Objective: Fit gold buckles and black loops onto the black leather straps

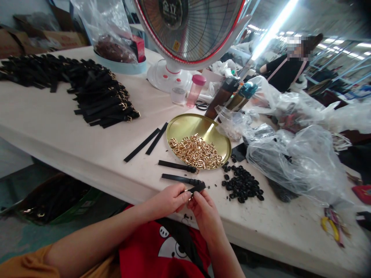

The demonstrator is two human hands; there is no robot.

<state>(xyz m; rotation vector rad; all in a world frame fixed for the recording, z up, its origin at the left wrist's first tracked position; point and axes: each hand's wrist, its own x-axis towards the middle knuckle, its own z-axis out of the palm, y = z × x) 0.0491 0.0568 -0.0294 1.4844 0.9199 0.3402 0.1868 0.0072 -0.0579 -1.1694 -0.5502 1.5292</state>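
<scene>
Both hands meet at the table's front edge around a short black strap [198, 188] with a bit of gold metal on it. My left hand [176, 197] pinches the strap from the left, thumb on top. From the right, my right hand [204, 208] grips the same strap with thumb and fingers. Just beyond them lie a black strap with a buckle [179, 178] and another buckled strap [175, 166]. A round gold tray [185, 125] holds a heap of small gold buckles [198, 150]. Right of it is a pile of small black loops [242, 183].
Two plain black straps [142, 144] lie left of the tray. A large pile of buckled straps [101, 96] covers the back left. A fan [171, 75], a pink bottle [196, 90] and plastic bags [298, 154] stand behind. Yellow-handled pliers [330, 227] lie right. A person [286, 73] is farther back.
</scene>
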